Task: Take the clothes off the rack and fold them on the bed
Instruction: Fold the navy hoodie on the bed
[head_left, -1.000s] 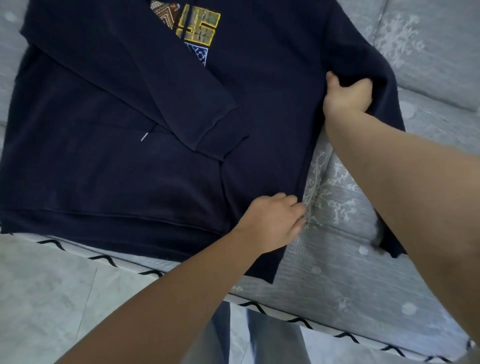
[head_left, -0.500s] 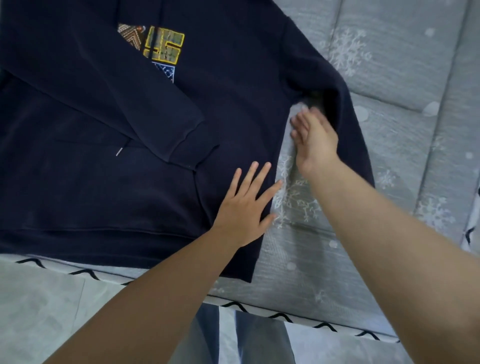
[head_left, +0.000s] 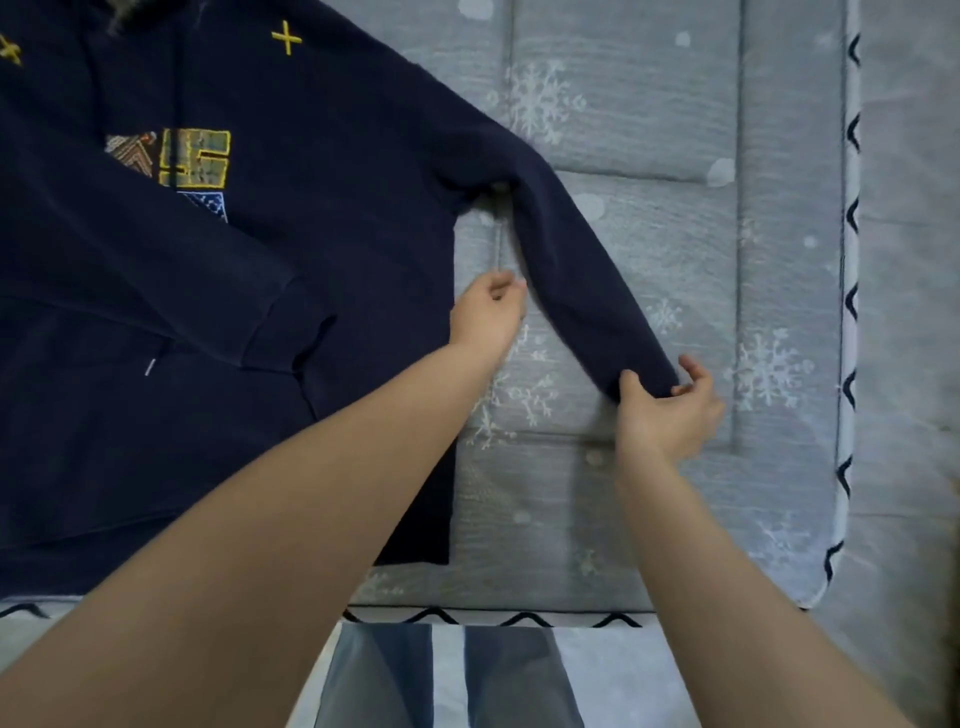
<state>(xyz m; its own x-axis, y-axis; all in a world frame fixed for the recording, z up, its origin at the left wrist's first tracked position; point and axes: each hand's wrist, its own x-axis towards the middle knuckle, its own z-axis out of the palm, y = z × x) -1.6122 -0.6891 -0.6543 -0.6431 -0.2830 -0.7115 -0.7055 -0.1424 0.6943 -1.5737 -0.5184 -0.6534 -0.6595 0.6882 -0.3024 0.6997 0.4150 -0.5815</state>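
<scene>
**Hoodie spread flat, one sleeve held at the cuff**

A dark navy hooded sweatshirt with a yellow-and-brown embroidered patch on its chest (head_left: 322, 249) lay face up on the grey quilted bed cover printed with white snowflakes (head_left: 649, 130). Its body filled the left part of the view and ran past the left and top borders; its bottom hem lay close to the near edge of the bed. One sleeve (head_left: 208, 291) was folded across the chest, its cuff resting near the pocket. The other sleeve (head_left: 566, 260) stretched out diagonally toward the right, apart from the body, with a wedge of bare cover between them.

The right hand (head_left: 667, 410) gripped the end of that outstretched sleeve, thumb on one side of the cuff and fingers curled round the other. The left hand (head_left: 488, 312) sat in the wedge between body and sleeve, just beside the sleeve's inner edge, with its fingers loosely curled; I could not tell whether it pinched any cloth.

To the right of the sleeve the cover lay bare as far as the white border trim with a black zigzag line (head_left: 849, 312). The same trim ran along the near edge, where the corner of the bed was rounded. Below it a strip of blue-and-white striped fabric (head_left: 457, 675) showed between the forearms.
</scene>
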